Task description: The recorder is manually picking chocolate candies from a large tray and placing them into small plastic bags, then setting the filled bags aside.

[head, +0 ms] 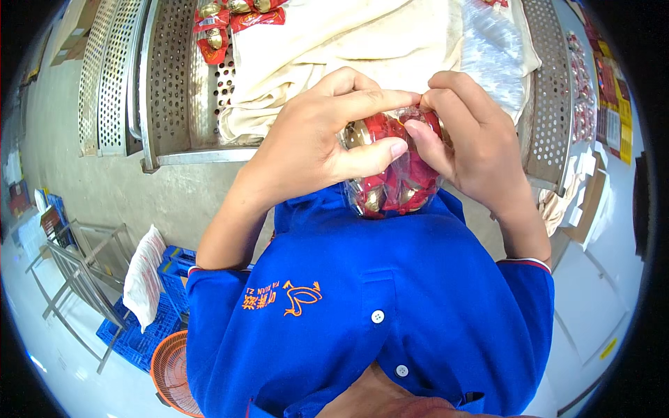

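A clear plastic bag [373,180] packed with red-and-gold wrapped pieces is held upright against the front of my blue shirt. My left hand [313,136] grips its left side, the thumb across the front and the index finger stretched along the top edge. At the top right, my right hand [470,133] pinches the bag's rim, its thumb pressed on the front. Fingertips of both hands meet at the upper edge, partly hiding the bag's mouth. Just beyond, a cream cloth [334,57] covers much of the perforated metal worktop [170,78].
Loose red-and-gold wrapped pieces [214,39] lie at the worktop's far left. A stack of clear plastic bags [491,57] rests at right on the cloth. On the floor at left are blue plastic pallets [141,329], a white sack [143,277], a metal frame [86,261] and an orange basket [170,360].
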A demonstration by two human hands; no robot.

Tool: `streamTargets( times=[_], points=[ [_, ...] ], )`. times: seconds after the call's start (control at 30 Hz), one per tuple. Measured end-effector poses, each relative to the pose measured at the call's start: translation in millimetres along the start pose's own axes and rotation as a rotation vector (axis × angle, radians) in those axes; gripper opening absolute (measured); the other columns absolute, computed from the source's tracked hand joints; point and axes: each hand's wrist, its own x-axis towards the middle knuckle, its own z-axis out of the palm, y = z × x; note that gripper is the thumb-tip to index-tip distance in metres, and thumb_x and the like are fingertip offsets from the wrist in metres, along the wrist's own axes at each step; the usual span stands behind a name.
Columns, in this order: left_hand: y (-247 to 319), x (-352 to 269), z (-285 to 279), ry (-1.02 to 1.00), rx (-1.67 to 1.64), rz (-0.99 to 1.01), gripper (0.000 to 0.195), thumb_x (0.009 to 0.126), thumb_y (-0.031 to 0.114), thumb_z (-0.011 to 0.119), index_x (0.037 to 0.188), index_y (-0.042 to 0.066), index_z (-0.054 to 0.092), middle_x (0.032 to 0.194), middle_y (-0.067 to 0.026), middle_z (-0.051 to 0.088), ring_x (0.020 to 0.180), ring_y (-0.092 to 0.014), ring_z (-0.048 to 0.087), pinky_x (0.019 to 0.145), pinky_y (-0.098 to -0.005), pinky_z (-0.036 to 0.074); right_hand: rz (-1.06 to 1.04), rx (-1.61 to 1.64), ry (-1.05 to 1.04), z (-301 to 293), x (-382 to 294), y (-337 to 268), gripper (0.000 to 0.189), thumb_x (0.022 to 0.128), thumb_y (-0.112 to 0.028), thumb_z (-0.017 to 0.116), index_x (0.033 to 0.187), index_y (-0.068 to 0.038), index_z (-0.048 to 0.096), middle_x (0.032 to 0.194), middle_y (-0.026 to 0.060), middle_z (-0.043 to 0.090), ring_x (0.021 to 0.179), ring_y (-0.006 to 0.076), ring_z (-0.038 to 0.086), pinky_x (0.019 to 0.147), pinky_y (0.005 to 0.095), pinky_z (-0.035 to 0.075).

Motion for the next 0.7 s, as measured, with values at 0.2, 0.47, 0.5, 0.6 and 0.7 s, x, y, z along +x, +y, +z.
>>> streamTargets(
  times=[0.2,0.47,0.5,0.6,0.7],
  points=[
    [8.4,7.1,-9.6,-0.109,0.120,-0.039,0.042,0.074,0.020,0.069,0.115,0.009,0.064,0.089,-0.0085,0.059,0.085,-0.019,0.055,0.078,-0.0297,0.044,0.036,0.057,0.097,2.8,-13.3,3.6,0.027,0.074,-0.015,0.071,0.095,-0.002,0.061,0.101,0.0141,0.059,0.078,0.0243,0.062,0.064,0.0310,0.051],
    [3.6,9.0,-8.2,-0.064,0.183,0.080,0.037,0.075,0.020,0.067,0.109,0.007,0.065,0.091,-0.0107,0.061,0.088,-0.024,0.059,0.078,-0.0319,0.048,0.153,0.394,0.127,-4.7,-18.8,19.4,0.022,0.078,-0.006,0.065,0.099,-0.001,0.064,0.102,0.0138,0.063,0.082,0.0203,0.063,0.065,0.0282,0.051],
    [4.2,9.6,-8.5,-0.061,0.183,0.091,0.037,0.075,0.020,0.067,0.109,0.007,0.065,0.091,-0.0110,0.061,0.087,-0.024,0.059,0.077,-0.0319,0.048,0.140,0.418,0.099,-3.8,-17.7,22.5,0.021,0.079,-0.006,0.064,0.099,-0.001,0.064,0.100,0.0133,0.063,0.083,0.0207,0.062,0.067,0.0285,0.050],
    [3.4,11.6,-7.2,-0.053,0.184,0.118,0.034,0.076,0.020,0.066,0.107,0.005,0.064,0.092,-0.0116,0.061,0.087,-0.025,0.060,0.076,-0.0320,0.048,0.113,0.467,0.046,-1.4,-13.8,29.4,0.019,0.080,-0.005,0.061,0.098,-0.001,0.064,0.098,0.0124,0.063,0.086,0.0217,0.061,0.071,0.0291,0.048],
    [4.3,16.5,-6.2,-0.041,0.207,0.118,0.029,0.077,0.020,0.063,0.102,0.004,0.064,0.092,-0.0123,0.061,0.086,-0.026,0.060,0.075,-0.0320,0.048,0.109,0.534,-0.013,0.0,-7.4,29.2,0.018,0.081,-0.009,0.060,0.097,-0.001,0.062,0.094,0.0116,0.062,0.087,0.0210,0.059,0.074,0.0303,0.046]
  ],
)
